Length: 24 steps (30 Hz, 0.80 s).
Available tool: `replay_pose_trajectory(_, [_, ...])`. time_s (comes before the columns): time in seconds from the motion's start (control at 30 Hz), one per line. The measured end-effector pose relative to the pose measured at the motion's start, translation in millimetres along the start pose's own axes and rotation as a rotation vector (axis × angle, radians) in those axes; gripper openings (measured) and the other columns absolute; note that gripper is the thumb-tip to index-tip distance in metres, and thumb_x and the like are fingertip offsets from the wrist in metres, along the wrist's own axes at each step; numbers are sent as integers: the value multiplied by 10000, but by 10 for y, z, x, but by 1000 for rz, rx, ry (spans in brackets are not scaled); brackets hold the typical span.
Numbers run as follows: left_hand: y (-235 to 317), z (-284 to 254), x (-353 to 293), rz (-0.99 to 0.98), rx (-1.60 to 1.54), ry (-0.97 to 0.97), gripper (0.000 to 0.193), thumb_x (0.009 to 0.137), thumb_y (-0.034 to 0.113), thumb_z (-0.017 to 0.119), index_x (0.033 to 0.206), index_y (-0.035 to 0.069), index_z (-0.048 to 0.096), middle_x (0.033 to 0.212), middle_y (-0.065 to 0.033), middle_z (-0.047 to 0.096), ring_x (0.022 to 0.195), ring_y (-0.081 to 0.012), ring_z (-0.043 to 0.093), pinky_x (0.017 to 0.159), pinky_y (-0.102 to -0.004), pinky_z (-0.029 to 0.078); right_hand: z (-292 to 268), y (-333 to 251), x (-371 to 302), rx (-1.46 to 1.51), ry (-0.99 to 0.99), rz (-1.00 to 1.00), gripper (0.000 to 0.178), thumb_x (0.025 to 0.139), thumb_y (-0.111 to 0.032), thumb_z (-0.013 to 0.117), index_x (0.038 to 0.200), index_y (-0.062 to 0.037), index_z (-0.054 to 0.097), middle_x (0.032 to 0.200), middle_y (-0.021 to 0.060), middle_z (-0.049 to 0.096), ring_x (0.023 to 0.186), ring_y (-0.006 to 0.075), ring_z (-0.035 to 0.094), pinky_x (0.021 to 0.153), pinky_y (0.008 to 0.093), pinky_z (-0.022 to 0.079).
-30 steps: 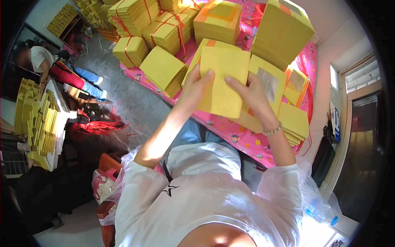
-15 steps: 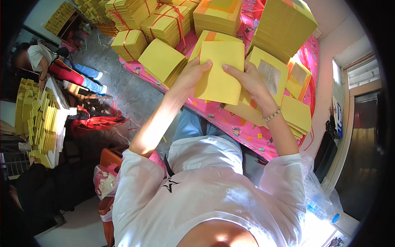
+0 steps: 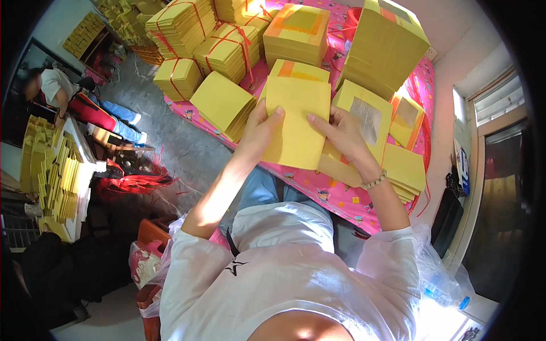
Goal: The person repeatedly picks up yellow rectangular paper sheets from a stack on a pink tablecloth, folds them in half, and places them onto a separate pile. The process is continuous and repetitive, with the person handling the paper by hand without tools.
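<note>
Left hand: left hand (image 3: 259,128) clamped on the left edge of a yellow paper sheaf (image 3: 297,122); thumb lies over the front face near the top, fingers hidden behind

Right hand: right hand (image 3: 339,132) closed on the sheaf's right edge; fingertips (image 3: 311,118) press onto the face; beaded bracelet (image 3: 374,181) at the wrist

Sheaf: held up off the table in front of the chest, between both hands, roughly upright and tilted a little; how many sheets, cannot tell

Under it: orange-banded stack (image 3: 298,71) just behind the top edge; foil-square stack (image 3: 367,116) just beside the right hand; plain yellow stack (image 3: 223,104) near the left hand

Table: pink patterned cloth (image 3: 335,190); tall yellow stack (image 3: 387,45) at the far right; tied bundles (image 3: 227,51) with red string at the far left

Around: another person (image 3: 57,91) seated well apart at the left, by a bench with yellow paper rows (image 3: 54,176); clear plastic bag (image 3: 438,278) at the right hip

Step in hand (judgement): squaring or counting off the sheaf

Doing it well: keep both grips at the side edges so the sheets stay flush; thumb light, so the top sheet does not crease; hold it above the stacks so no corner catches the orange-banded one

Risk: loose sheets could fan out if either grip slackens
</note>
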State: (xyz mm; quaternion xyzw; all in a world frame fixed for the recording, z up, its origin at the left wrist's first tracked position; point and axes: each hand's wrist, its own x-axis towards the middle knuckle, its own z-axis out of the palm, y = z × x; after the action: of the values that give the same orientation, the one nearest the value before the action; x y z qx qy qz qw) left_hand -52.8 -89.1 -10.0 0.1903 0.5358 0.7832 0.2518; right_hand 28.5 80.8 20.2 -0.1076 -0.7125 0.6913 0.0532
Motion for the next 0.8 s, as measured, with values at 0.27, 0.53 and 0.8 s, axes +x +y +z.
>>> replay_pose_trajectory(0.27, [57, 76, -193, 45, 26, 34, 300, 969, 103, 458, 1252, 3, 450, 1174, -72, 568, 1078, -121, 531, 924, -288, 425, 22, 6, -43, 82, 61, -109, 241, 907, -205, 633, 1007, 14, 636, 885, 44, 673, 764, 63, 619, 662, 212, 505])
replay_pose_trajectory(0.53, [91, 47, -314, 74, 59, 53, 301, 972, 118, 461, 1253, 10, 453, 1157, -65, 569, 1063, -100, 525, 912, -275, 427, -5, 32, -60, 102, 77, -100, 203, 902, -207, 643, 916, -4, 650, 749, -14, 630, 639, 14, 554, 560, 180, 457])
replay_pose_trajectory(0.8, [146, -53, -302, 10, 11, 23, 312, 974, 141, 469, 1257, 12, 474, 1161, -65, 586, 1034, -113, 560, 886, -284, 452, 16, 58, -228, -117, -91, -25, 239, 889, -188, 643, 934, 47, 660, 760, 15, 649, 628, 39, 560, 564, 214, 465])
